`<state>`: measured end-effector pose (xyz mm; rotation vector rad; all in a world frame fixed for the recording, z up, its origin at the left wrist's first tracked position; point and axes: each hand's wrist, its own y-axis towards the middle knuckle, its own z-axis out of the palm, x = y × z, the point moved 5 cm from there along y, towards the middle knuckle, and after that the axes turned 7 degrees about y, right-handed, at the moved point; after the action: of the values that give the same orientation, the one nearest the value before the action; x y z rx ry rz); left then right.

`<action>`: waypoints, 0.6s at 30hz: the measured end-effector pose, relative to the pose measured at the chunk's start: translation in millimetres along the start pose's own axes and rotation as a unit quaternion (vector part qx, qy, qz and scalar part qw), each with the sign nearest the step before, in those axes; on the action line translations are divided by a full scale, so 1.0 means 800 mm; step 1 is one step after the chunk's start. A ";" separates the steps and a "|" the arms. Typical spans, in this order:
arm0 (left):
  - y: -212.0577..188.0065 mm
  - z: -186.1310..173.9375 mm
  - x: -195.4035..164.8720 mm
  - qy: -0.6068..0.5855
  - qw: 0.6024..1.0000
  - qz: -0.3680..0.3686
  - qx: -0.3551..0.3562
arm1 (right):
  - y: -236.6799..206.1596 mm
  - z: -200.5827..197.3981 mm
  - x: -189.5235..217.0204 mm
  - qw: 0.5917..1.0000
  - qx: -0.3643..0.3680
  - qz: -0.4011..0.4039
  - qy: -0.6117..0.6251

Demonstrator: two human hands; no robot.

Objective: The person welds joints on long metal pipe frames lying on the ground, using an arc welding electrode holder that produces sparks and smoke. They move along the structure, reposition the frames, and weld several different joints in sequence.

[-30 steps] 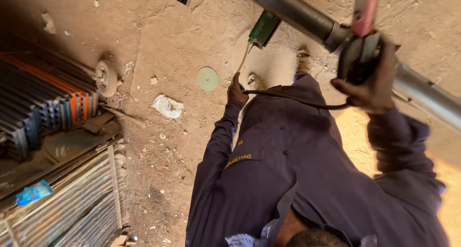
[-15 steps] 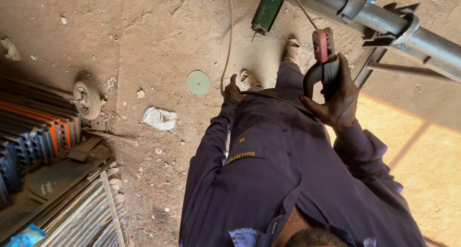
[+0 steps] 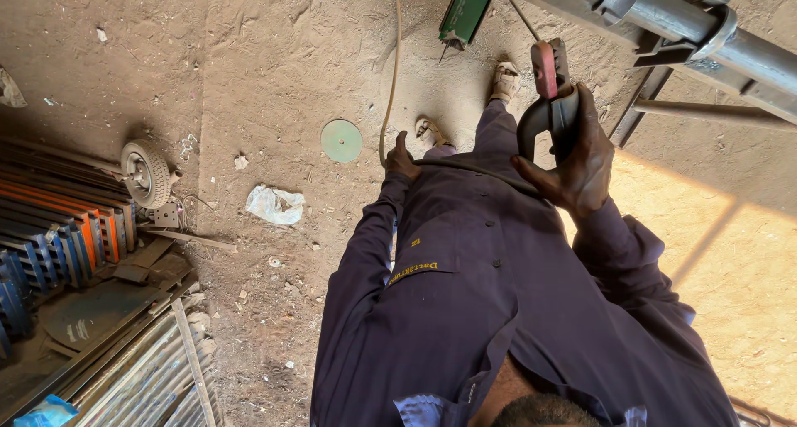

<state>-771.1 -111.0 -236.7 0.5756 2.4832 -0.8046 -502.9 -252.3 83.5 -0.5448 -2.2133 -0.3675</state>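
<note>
Gripping clamp-style electrode holder [image 3: 548, 103], right hand [image 3: 577, 157] was closed round its grey handles, red-tipped end up. Steel pipe [image 3: 664, 16] lay just beyond and to right, long axis running diagonally from top centre toward right edge. Right hand nearer pipe. Left hand [image 3: 401, 160] hung low at hip, closed on cable [image 3: 465, 168] that ran across body to holder; well apart from pipe.

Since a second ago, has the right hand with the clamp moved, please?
Yes. The right hand, gripping the red-tipped clamp, has come off the grey pipe and now sits below it, nearer the body.
</note>
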 end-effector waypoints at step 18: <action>-0.014 -0.011 0.009 -0.001 1.000 0.003 -0.014 | 0.003 0.014 0.007 0.999 0.010 -0.003 0.051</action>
<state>-785.3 -112.0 -229.4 0.5722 2.4848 -0.7669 -512.4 -243.8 81.2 -0.4979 -2.1183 -0.3689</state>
